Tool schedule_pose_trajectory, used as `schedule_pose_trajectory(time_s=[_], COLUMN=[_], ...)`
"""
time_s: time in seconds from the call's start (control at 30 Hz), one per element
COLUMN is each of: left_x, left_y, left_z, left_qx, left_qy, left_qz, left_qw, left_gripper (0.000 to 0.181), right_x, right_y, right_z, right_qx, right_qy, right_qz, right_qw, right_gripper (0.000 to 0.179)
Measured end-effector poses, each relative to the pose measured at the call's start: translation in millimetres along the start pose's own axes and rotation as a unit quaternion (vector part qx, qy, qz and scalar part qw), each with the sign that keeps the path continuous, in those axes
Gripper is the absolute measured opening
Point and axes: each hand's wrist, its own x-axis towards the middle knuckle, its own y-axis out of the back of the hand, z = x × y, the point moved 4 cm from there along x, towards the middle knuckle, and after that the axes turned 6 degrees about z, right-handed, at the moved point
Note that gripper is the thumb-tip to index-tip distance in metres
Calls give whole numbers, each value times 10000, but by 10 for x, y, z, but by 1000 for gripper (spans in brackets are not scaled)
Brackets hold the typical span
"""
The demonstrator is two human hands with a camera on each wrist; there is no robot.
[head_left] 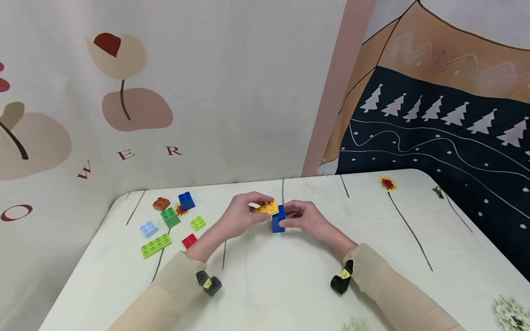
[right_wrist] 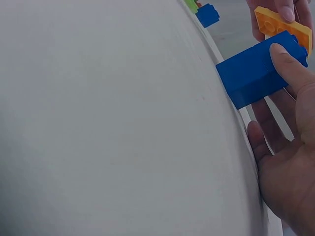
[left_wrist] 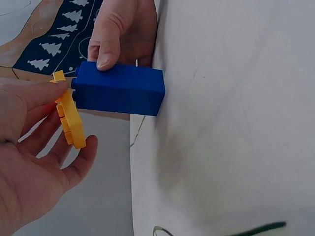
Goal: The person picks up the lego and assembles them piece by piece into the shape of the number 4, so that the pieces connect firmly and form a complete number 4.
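My left hand [head_left: 244, 215] pinches a thin yellow studded building plate [head_left: 268, 208] between thumb and fingers. The plate is tilted at the top of a tall blue building block [head_left: 278, 225], close to its studs; whether it is pressed on I cannot tell. My right hand [head_left: 308, 219] grips the blue block from the right, its thumb on the near side. That block stands upright on the table. In the left wrist view, studs show at the block's end beside the yellow plate [left_wrist: 71, 118]. The right wrist view shows my thumb lying across the blue block [right_wrist: 256, 69].
Loose bricks lie on the left of the white patterned table cover [head_left: 281, 285]: brown [head_left: 161, 203], dark blue [head_left: 186, 201], green [head_left: 170, 217], light blue [head_left: 148, 229], long lime [head_left: 156, 246], small lime [head_left: 198, 223] and red [head_left: 189, 240]. A printed curtain [head_left: 240, 92] hangs behind.
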Motion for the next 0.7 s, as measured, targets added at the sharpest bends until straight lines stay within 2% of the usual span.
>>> schedule_pose_trajectory(time_s=[0.27, 0.47, 0.7], left_x=[43, 60, 52], left_y=[-76, -124, -154], left_z=[-8, -31, -58], left_qx=[-145, -202, -166], left_qy=[219, 378, 358], left_qz=[74, 138, 194], left_qw=[9996, 9990, 9990], left_gripper=[36, 34, 33], right_x=[13, 22, 22], right_y=[-1, -5, -2], right_z=[11, 18, 15], right_qx=[102, 180, 121], right_qy=[-112, -42, -8], right_qz=[-70, -158, -155], right_qw=[9999, 9997, 9998], right_gripper=[40, 40, 39])
